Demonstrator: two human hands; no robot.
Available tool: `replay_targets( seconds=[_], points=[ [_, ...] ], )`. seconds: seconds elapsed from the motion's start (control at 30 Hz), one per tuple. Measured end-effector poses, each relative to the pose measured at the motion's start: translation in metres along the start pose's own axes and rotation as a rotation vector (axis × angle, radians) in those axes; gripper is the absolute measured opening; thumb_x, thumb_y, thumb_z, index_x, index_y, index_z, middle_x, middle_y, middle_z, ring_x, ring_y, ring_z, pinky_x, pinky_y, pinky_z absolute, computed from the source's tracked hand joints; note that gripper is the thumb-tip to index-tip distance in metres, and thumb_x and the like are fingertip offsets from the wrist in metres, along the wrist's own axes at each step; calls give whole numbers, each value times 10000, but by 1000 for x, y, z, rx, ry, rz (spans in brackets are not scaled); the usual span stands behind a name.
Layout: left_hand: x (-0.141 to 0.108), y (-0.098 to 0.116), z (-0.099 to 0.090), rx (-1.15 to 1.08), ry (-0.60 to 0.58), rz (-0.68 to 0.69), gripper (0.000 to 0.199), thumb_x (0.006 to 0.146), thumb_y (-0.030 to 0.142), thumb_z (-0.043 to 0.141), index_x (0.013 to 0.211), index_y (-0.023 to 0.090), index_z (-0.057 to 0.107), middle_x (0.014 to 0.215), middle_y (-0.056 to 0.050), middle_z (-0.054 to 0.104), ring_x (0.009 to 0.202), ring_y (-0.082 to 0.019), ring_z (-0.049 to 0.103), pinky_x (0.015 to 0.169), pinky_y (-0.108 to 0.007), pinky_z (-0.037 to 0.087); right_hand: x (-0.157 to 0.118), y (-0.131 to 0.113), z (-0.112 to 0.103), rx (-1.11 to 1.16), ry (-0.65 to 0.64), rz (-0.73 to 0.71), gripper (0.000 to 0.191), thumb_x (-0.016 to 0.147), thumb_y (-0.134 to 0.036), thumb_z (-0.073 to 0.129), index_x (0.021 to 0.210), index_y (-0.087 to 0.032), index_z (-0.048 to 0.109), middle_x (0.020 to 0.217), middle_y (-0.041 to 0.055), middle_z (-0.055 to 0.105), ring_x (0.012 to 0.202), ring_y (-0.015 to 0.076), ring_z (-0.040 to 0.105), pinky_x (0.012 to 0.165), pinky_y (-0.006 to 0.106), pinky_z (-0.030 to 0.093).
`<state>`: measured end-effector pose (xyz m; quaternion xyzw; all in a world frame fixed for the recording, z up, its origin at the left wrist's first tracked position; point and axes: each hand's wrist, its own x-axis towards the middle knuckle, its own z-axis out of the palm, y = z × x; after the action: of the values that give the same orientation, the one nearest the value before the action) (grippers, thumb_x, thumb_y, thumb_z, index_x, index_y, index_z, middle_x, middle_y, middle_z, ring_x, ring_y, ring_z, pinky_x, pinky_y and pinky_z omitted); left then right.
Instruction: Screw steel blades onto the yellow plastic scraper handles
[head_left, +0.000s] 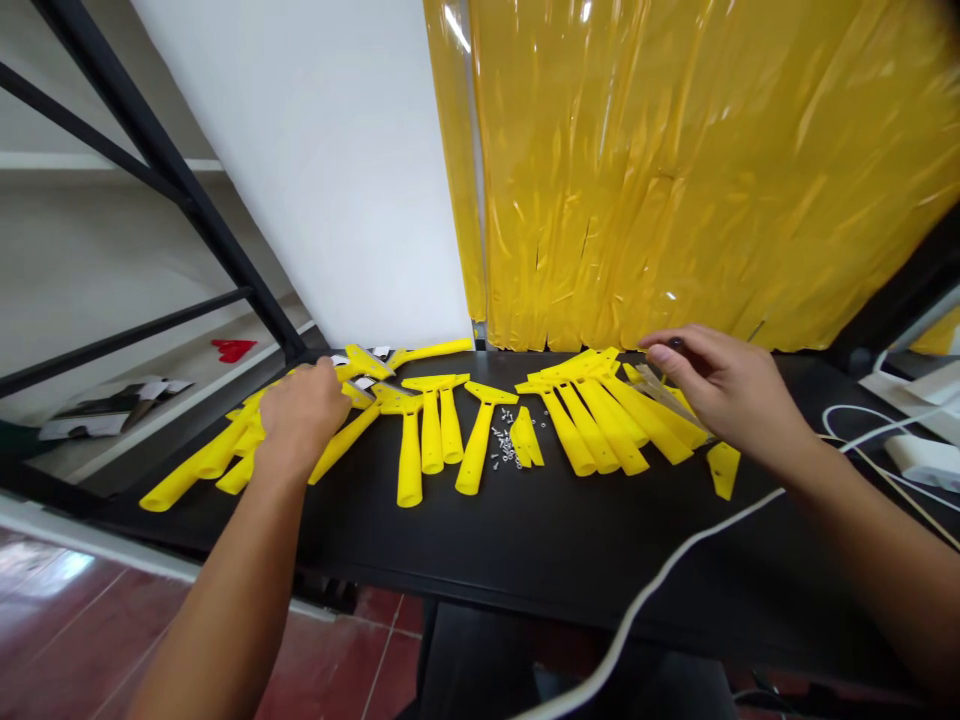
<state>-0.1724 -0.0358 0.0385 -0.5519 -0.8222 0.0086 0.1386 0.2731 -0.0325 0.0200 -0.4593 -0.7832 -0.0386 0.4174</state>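
Observation:
Yellow plastic scraper handles (409,455) lie side by side on the black table (525,550), in a left group and a right group (611,425). My left hand (304,415) is palm down on the left group, its fingers hidden among the handles. My right hand (720,385) pinches a thin metal scraper blade (664,392) above the right group. A small pile of screws (504,437) sits between the groups. A short yellow piece (724,468) lies just below my right hand.
A yellow plastic sheet (675,170) hangs behind the table beside a white wall (315,170). A white cable (660,580) crosses the table's front edge, and a white power strip (922,460) sits at right. A black metal shelf frame (172,190) stands at left, above a red tiled floor (330,665).

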Motion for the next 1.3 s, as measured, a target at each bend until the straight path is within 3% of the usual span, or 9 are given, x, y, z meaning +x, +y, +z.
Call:
replay_targets(
  seconds=[0.1, 0.2, 0.3, 0.47, 0.53, 0.6, 0.83, 1.3],
  points=[
    [-4, 18, -16, -79, 97, 132, 495, 985, 391, 315, 1429, 211, 440, 1163, -192, 654, 1012, -411, 641, 776, -493, 487, -2, -7, 2, 67, 62, -51, 165, 962, -325, 563, 1009, -223, 684, 935, 63, 706, 833, 211, 665, 732, 334, 482],
    [0, 53, -23, -326, 85, 397, 504, 974, 542, 351, 1369, 267, 501, 1084, -121, 687, 1001, -336, 642, 816, -429, 474, -4, -12, 7, 226, 110, -43, 125, 949, -296, 589, 994, -229, 685, 946, 53, 696, 785, 188, 671, 723, 337, 515],
    [1, 95, -24, -550, -86, 670, 399, 959, 520, 399, 1031, 199, 624, 907, -90, 674, 827, -240, 628, 733, -348, 463, -7, -18, 14, 425, 152, -18, 127, 950, -266, 593, 1025, -230, 688, 984, 52, 691, 783, 171, 688, 741, 338, 555],
    [-17, 142, -19, -894, -474, 816, 334, 949, 515, 425, 860, 208, 523, 712, -15, 552, 517, -123, 490, 477, -265, 391, -14, -32, 24, 565, 167, -80, 144, 955, -203, 584, 1050, -236, 686, 1025, 49, 692, 866, 168, 696, 815, 348, 569],
    [-25, 146, -15, -927, -574, 837, 384, 953, 560, 404, 815, 213, 493, 666, 11, 502, 469, -108, 461, 437, -255, 361, -17, -36, 28, 552, 135, -155, 151, 947, -177, 589, 1051, -234, 682, 999, 48, 698, 918, 180, 685, 839, 358, 557],
    [-31, 145, -13, -913, -602, 843, 420, 962, 581, 378, 786, 212, 477, 649, 21, 494, 452, -99, 449, 440, -253, 351, -19, -38, 30, 531, 90, -216, 153, 939, -157, 595, 1048, -231, 674, 979, 47, 701, 949, 188, 671, 845, 364, 545],
    [-32, 140, -10, -795, -486, 838, 448, 948, 584, 419, 734, 201, 504, 658, 1, 544, 539, -118, 457, 507, -277, 300, -26, -45, 38, 541, -12, -265, 202, 918, -116, 597, 1072, -240, 643, 988, 49, 694, 946, 196, 660, 830, 365, 531],
    [-36, 137, -10, -699, -361, 838, 469, 946, 594, 395, 721, 195, 496, 666, 4, 529, 581, -135, 456, 548, -291, 286, -27, -49, 37, 507, -23, -290, 173, 923, -128, 594, 1056, -233, 629, 951, 64, 685, 918, 203, 647, 816, 369, 526]
  ],
)
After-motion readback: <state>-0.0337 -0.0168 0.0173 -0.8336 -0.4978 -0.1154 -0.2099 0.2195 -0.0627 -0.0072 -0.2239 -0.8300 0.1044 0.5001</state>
